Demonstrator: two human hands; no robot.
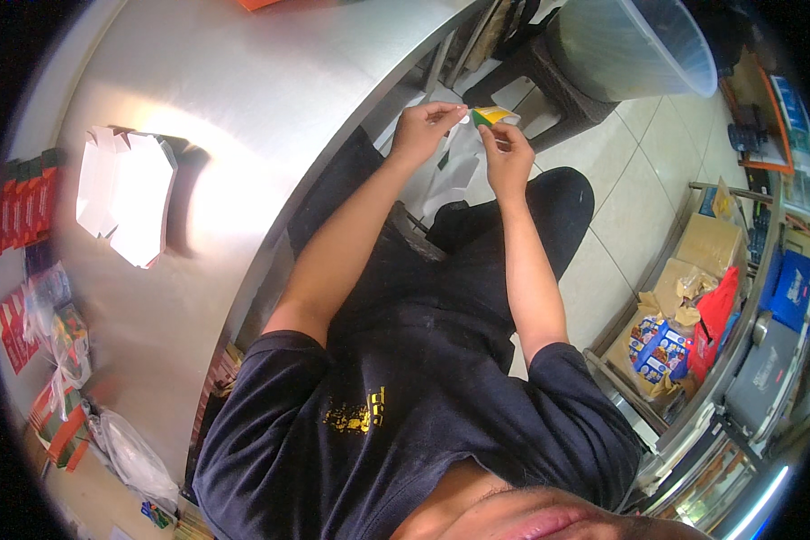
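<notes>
Above my knees, past the edge of the metal table (243, 54), both hands are raised close together. My right hand (508, 162) pinches a small yellow and green packet (491, 116), with a pale underside showing at its right end. Fingers pressed together, my left hand (423, 132) is at the packet's left side. A tiny white bit shows by its fingertips, too small to name. Below the hands lies white sheet-like material (454, 173), partly hidden by my legs. On the table, to the left, sits an unfolded white paper box (126, 193) with its flaps spread.
A translucent plastic tub (634, 49) rests on a dark brown stool (562, 90) beyond my right hand. On the right, a rack carries cardboard boxes (706, 245) and a red bag (714, 324). Red packs (27, 202) and plastic bags (135, 454) line the table's left side.
</notes>
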